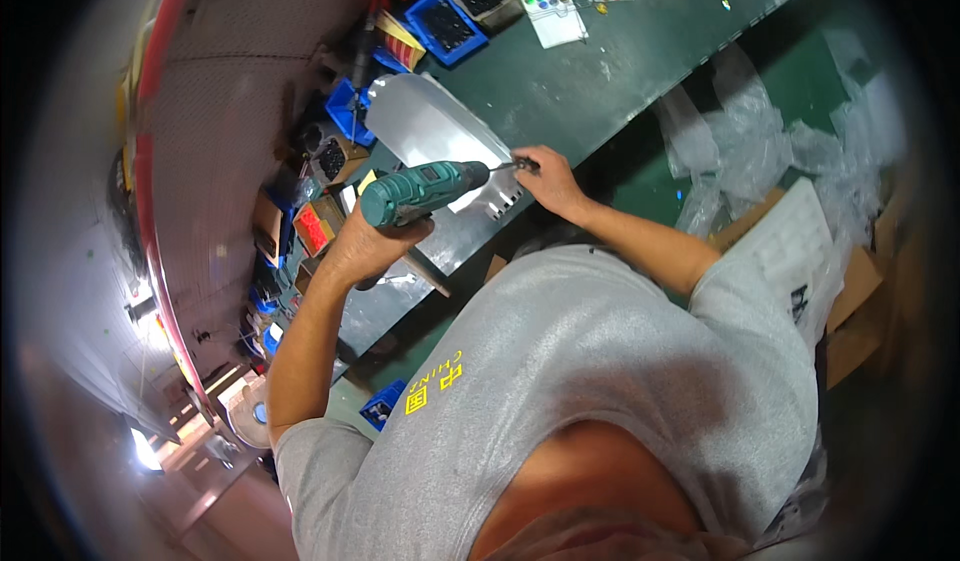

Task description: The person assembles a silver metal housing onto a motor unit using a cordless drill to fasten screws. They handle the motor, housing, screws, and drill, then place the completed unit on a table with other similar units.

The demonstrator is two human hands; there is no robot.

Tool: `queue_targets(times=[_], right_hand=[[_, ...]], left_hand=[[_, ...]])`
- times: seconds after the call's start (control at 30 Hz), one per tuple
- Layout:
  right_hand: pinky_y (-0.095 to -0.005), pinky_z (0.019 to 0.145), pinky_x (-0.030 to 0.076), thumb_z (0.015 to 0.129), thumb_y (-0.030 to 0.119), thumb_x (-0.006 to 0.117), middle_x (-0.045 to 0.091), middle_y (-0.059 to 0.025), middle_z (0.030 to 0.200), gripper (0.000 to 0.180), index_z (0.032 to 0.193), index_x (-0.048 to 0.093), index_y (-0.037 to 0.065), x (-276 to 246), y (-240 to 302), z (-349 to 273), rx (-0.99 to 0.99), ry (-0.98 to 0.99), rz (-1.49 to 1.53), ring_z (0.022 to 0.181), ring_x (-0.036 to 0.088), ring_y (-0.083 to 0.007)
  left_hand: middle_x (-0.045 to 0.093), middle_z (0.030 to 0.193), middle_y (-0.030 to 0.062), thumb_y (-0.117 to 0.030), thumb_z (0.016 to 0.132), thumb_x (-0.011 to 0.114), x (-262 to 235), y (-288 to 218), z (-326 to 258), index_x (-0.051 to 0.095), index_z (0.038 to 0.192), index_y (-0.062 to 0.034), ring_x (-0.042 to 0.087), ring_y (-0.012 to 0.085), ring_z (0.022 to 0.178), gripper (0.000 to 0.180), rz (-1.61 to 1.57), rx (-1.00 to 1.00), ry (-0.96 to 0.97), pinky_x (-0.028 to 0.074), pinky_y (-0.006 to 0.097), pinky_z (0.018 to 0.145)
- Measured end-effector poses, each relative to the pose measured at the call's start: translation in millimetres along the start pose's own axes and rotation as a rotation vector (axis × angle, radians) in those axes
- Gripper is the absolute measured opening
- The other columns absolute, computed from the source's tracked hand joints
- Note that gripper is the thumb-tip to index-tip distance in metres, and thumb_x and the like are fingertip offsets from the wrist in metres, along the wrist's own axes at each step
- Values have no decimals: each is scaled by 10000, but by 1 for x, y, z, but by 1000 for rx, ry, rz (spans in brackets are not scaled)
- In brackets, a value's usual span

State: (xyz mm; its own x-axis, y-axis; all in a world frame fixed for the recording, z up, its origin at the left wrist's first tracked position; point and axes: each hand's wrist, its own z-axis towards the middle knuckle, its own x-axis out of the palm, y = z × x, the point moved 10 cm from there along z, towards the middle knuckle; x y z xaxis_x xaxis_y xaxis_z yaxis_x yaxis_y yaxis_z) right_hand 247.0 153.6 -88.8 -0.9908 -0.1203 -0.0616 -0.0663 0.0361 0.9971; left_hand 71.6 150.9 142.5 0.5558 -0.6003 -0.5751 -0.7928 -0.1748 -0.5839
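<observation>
My left hand is wrapped around the grip of a teal cordless drill, whose bit points right. At the tip of the bit, my right hand pinches a small dark part; its exact kind is too small to tell. Beneath the drill lies a shiny silver sheet-metal panel with a row of slots at its near edge. A brown wooden handle shows on the bench below my left hand, its other end hidden.
The green workbench runs diagonally. Along its far side stand blue bins of small black parts, cardboard boxes and a sheet of coloured stickers. Clear plastic bags and cardboard lie at the right.
</observation>
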Motion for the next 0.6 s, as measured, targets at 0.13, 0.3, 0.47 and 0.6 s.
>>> queue_targets(times=[0.13, 0.3, 0.47, 0.6], right_hand=[[-304, 646, 522, 888, 57, 624, 687, -133, 884, 220, 1067, 686, -55, -3, -1, 9, 88, 110, 124, 704, 657, -163], [-266, 611, 544, 935, 37, 564, 697, -101, 900, 216, 1109, 661, -46, -15, -37, 23, 354, 69, 276, 701, 647, -124], [-248, 554, 518, 894, 89, 639, 579, -4, 781, 117, 975, 652, 6, -25, -42, 41, 534, -11, 223, 653, 567, -83], [-232, 533, 449, 861, 104, 688, 560, 23, 704, 105, 912, 662, 16, -15, -13, 81, 475, 32, 133, 646, 550, -74]], left_hand=[[692, 1040, 72, -130, 792, 796, -16, 0, -9, 655, 1167, -35, 640, 172, 957, 411, -113, -30, -62, 521, 339, 894], [689, 1033, 62, -157, 808, 801, -46, 40, -16, 658, 1155, -25, 631, 160, 950, 398, -250, -81, -102, 523, 332, 874], [696, 1056, 63, -182, 837, 768, -116, 77, -32, 678, 1174, -41, 635, 159, 952, 377, -275, -82, -377, 515, 317, 863], [643, 833, 1, -240, 811, 787, -160, 157, -47, 699, 1018, -53, 568, 104, 735, 292, -341, -265, -621, 468, 295, 676]])
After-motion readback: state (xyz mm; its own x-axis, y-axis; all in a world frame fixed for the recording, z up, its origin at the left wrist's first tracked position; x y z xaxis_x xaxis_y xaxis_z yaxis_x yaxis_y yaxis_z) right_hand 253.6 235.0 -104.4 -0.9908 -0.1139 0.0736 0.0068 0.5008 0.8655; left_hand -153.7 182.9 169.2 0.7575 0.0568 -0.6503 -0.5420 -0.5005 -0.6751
